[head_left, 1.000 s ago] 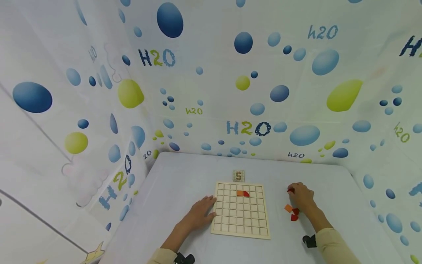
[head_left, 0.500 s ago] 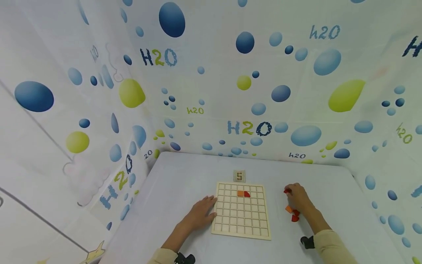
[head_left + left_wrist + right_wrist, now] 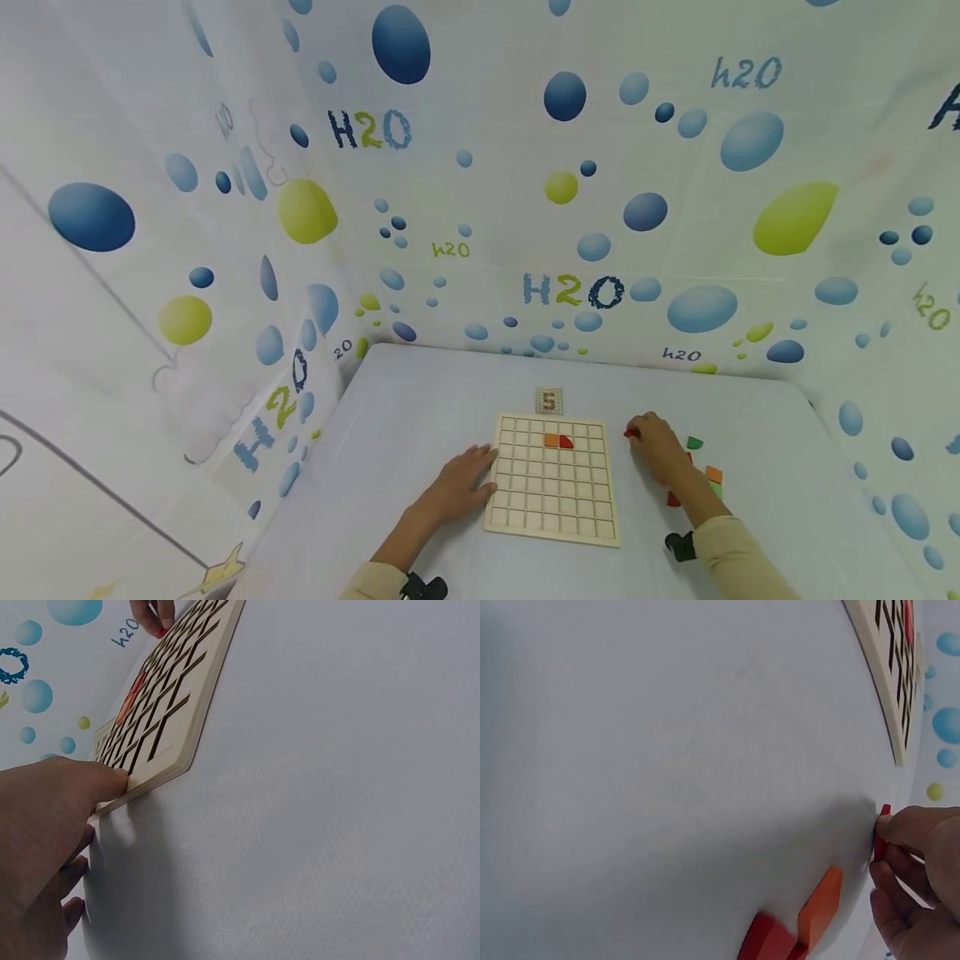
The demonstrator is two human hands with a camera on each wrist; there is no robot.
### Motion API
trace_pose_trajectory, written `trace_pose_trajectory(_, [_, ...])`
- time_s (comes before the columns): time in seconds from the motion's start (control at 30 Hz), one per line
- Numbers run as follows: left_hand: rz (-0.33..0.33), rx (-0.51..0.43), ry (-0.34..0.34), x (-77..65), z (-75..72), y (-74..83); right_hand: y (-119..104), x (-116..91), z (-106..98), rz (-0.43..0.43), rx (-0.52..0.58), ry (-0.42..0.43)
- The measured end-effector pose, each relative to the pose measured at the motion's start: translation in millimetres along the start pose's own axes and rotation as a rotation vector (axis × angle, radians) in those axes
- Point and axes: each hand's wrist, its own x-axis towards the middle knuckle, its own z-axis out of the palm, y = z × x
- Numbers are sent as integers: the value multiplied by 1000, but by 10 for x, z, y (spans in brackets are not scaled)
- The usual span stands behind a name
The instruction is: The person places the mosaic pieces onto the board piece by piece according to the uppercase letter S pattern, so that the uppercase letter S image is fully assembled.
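A pale wooden grid board [image 3: 551,492] lies flat on the white table. In one of its upper rows an orange square tile [image 3: 551,440] sits beside a red round-edged tile [image 3: 566,442]. My left hand [image 3: 452,487] rests at the board's left edge; the left wrist view shows its thumb [image 3: 112,782] on the rim. Right of the board, my right hand [image 3: 658,446] pinches a small red tile [image 3: 881,834] between thumb and fingers, close to the table. The hand hides part of that tile.
Loose tiles lie around my right forearm: a dark green one [image 3: 695,442], an orange one [image 3: 714,474], a light green one [image 3: 717,490] and a red one [image 3: 673,499]. A small card marked like an S or 5 [image 3: 549,401] lies behind the board. Patterned curtains surround the table.
My right hand has moved left toward the board with the red tile, uncovering green and orange tiles to its right. My left hand stays at the board's edge.
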Motion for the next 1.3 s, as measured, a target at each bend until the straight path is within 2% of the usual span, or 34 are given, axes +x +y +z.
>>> trace_pose_trajectory(0.27, [8,2,-5,-2,15,-7,-265,81,7,-30,-22,72])
trace_pose_trajectory(0.5, [-2,6,-7,18,47,-33,-545,192,30,-19,120,-13])
trace_pose_trajectory(0.67, [-7,7,-14,18,42,-26,-753,222,128,-69,207,-47])
trace_pose_trajectory(0.8, [-10,10,-15,17,34,-13,-860,235,233,-135,220,-65])
trace_pose_trajectory(1.13, [-13,6,-19,19,17,-8,-1098,277,422,-212,320,-125])
trace_pose_trajectory(1.3, [-18,-19,-22,14,7,1,-1186,266,518,-292,292,-137])
